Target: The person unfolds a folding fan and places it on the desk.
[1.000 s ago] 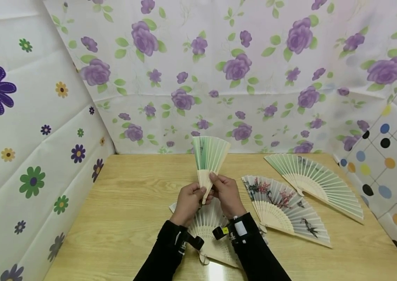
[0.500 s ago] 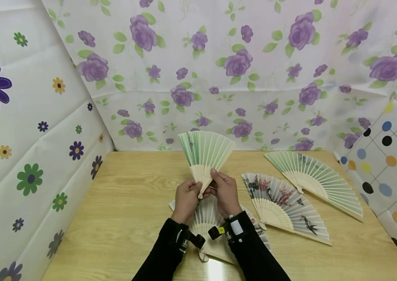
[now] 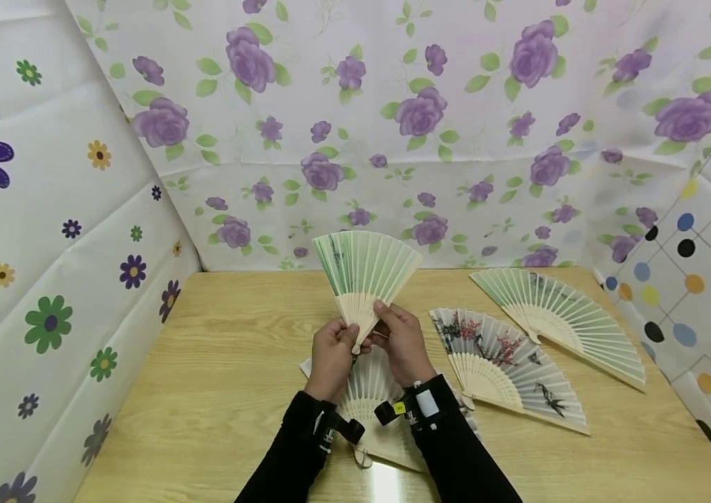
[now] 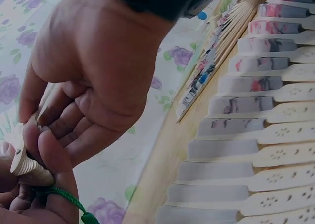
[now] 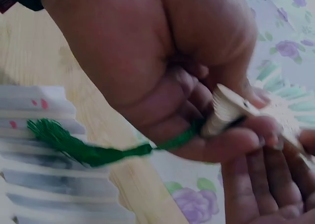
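Note:
A pale green folding fan (image 3: pixel 371 262) stands partly spread, raised above the table in front of me. My left hand (image 3: pixel 330 360) pinches its narrow riveted end, the thumb laid over the ribs. Higher on the bare ribs, my right hand (image 3: pixel 404 342) pinches the fan between thumb and fingers. A green tassel (image 5: pixel 93 150) trails from the rivet end in the right wrist view. Under my wrists lies a spread grey-white folding fan (image 3: pixel 371 391), partly hidden by the forearms; the left wrist view shows its pierced ribs and pink print.
Right of my hands, a spread fan with pink blossoms (image 3: pixel 506 367) lies on the wooden table (image 3: pixel 223 342). Beyond it rests another spread green fan (image 3: pixel 563 321). Flowered cloth (image 3: pixel 380 126) hangs behind the table, with patterned cloth at both sides.
The held green fan has spread wider, its left edge swinging out to the left, mostly in the first half second. Both hands keep hold of it and have shifted only slightly.

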The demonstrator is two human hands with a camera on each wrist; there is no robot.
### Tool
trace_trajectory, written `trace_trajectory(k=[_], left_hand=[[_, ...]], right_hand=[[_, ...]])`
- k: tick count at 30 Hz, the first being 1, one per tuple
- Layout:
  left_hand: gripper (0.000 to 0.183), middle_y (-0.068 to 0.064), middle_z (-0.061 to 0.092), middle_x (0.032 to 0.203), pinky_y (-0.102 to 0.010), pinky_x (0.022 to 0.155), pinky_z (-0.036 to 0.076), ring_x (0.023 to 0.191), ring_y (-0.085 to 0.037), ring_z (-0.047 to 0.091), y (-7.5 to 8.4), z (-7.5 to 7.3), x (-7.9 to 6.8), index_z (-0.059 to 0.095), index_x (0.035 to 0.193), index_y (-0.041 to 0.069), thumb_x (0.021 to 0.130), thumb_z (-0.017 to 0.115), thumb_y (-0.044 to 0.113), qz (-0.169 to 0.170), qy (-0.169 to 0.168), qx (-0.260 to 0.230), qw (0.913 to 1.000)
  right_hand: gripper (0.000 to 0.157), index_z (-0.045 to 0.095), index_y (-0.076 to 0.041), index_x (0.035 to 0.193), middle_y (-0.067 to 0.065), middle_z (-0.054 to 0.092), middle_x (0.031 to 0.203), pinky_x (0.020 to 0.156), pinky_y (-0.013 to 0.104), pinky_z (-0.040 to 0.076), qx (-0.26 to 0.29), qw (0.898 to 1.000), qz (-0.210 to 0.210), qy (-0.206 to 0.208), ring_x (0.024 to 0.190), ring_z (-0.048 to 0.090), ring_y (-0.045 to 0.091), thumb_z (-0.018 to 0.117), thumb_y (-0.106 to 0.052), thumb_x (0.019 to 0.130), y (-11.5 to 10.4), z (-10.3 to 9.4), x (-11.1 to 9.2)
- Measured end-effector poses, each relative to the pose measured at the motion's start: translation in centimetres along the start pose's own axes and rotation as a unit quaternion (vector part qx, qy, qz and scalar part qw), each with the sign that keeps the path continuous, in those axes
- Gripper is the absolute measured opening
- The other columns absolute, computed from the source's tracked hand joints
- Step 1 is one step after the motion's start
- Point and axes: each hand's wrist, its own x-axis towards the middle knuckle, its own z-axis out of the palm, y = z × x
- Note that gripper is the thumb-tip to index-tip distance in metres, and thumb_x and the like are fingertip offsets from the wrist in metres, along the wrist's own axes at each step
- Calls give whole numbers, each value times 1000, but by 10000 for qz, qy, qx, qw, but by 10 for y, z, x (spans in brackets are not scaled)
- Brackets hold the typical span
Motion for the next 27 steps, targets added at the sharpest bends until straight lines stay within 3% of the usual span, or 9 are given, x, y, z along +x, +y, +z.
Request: trace_trajectory(k=[5, 11, 14, 18, 20, 23, 27], left_hand=[[27, -10, 78, 101, -25, 77, 68, 81, -8, 75, 2, 0, 1, 66, 138, -14, 119, 54, 2, -53, -139, -120, 9998], [26, -1, 71, 96, -23, 75, 61, 82, -9, 66, 0, 0, 0, 70, 133, -11, 120, 56, 6, -173, 13, -63, 9998], [23, 0, 65, 96, -26, 78, 60, 85, -11, 63, 0, -3, 0, 73, 127, -7, 120, 59, 9, -229, 61, 130, 9996], [21, 0, 69, 99, -30, 83, 66, 90, -12, 68, 1, -7, 1, 76, 123, -4, 118, 62, 11, -335, 52, 265, 9991], [21, 0, 68, 93, -28, 77, 61, 85, -12, 64, 1, -8, 2, 76, 121, -4, 118, 63, 11, -319, 51, 405, 9987], [19, 2, 65, 87, -27, 72, 50, 80, -12, 58, 1, -9, 3, 77, 118, -3, 117, 64, 11, -270, 99, 469, 9985], [18, 3, 62, 84, -27, 71, 47, 77, -12, 55, -1, -7, 4, 75, 107, -1, 117, 65, 10, -215, 266, 279, 9990]], right_hand=[[38, 74, 5, 143, -4, 85, 102, 87, 29, 70, -228, 9994, -16, -278, 90, 81, 10, 63, -23, 120, -3, -6, 1], [38, 77, 6, 138, -1, 85, 101, 79, 30, 70, -427, 9987, -233, -140, 87, 82, 11, 65, -25, 119, -3, -6, 1], [35, 78, 5, 136, 3, 86, 109, 86, 33, 72, -594, 9977, -328, -71, 93, 85, 13, 66, -23, 118, -3, -4, 1], [32, 81, 3, 133, 10, 86, 116, 100, 42, 72, -760, 9966, -302, 12, 98, 86, 14, 67, -21, 118, -2, -4, 1], [32, 81, 2, 134, 11, 85, 118, 100, 44, 72, -821, 9962, -279, 54, 99, 86, 14, 66, -22, 118, -1, -4, 1], [34, 79, 1, 137, 8, 86, 115, 97, 41, 72, -644, 9976, -195, 162, 99, 85, 13, 65, -24, 119, 0, -3, 1], [38, 77, 2, 139, 0, 86, 107, 93, 33, 72, -111, 9994, -37, 340, 99, 84, 12, 64, -28, 119, 3, 1, -1]])
